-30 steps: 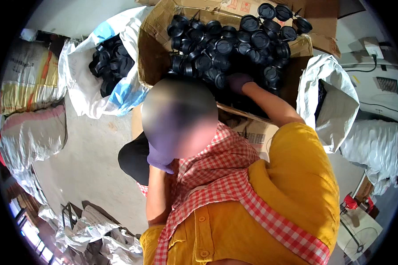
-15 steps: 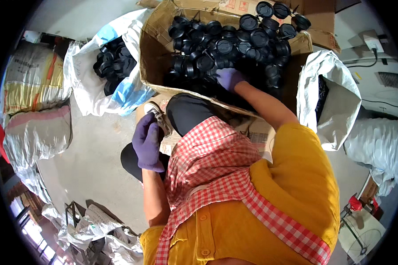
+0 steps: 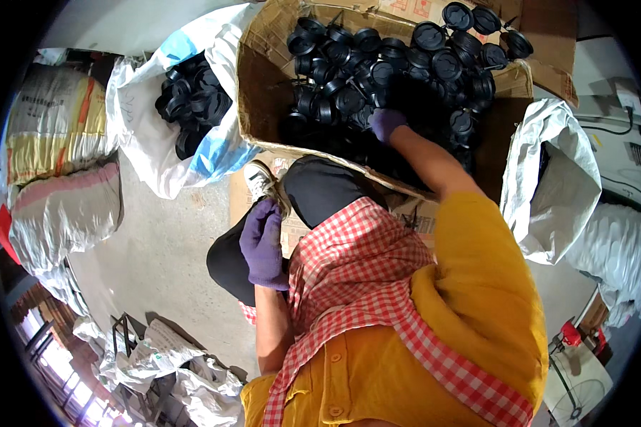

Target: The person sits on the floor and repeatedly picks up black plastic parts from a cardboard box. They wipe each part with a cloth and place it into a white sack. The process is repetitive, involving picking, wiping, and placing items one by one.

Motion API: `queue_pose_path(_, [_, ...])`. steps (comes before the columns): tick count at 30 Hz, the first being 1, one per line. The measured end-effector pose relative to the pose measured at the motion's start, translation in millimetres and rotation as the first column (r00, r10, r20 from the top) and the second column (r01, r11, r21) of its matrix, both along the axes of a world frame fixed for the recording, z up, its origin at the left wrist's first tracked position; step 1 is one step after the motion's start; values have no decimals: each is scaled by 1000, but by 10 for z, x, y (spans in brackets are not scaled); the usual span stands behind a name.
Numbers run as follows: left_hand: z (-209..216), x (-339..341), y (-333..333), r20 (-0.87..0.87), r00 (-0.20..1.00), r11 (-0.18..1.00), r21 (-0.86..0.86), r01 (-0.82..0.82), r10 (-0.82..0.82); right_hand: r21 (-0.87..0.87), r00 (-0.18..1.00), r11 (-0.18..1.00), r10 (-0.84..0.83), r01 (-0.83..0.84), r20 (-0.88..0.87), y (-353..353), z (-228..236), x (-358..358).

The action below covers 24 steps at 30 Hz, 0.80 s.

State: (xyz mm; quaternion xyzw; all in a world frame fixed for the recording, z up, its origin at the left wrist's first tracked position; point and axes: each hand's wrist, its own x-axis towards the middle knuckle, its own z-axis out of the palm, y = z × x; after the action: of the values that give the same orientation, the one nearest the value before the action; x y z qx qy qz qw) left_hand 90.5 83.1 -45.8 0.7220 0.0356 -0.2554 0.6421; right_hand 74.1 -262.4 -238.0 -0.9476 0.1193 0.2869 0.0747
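Dozens of round black plastic caps with thin stem-like pieces [image 3: 382,73] lie heaped inside a large, open brown cardboard box [image 3: 263,99], straight ahead of the person. The right hand, in a purple knitted glove [image 3: 387,124], is by far the nearer: its arm passes over the box's near wall, and its fingers reach the near side of the heap. From that hand, caps lie directly beyond and to the left, with a smaller cluster to the right. Its fingertips are lost among dark shapes, so I cannot tell whether they grip a cap.

The left hand, in a matching purple glove [image 3: 263,242], hangs outside the box above the left black-trousered leg [image 3: 228,260], with its fingers drawn narrowly together and pointing ahead; nothing shows in it. From there the heap is ahead and to the right, across the near wall.

The caps are disc-like, without one shared long axis, tilted every way; the box itself runs lengthwise left to right. A white plastic sack with blue patches [image 3: 139,135] stands just beside its left end, holding curved black pieces [image 3: 196,96].
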Motion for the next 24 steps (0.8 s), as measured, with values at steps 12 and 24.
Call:
queue_pose_path(12, [526, -258, -930, -129, 931, 923, -234, 307, -342, 799, 391, 578, -705, -167, 592, 1066, 2218, -1073])
queue_pose_path(24, [990, -560, -22, 603, -94, 425, 656, 624, -792, 842, 968, 480, 165, -246, 189, 1274, 2540, -1399])
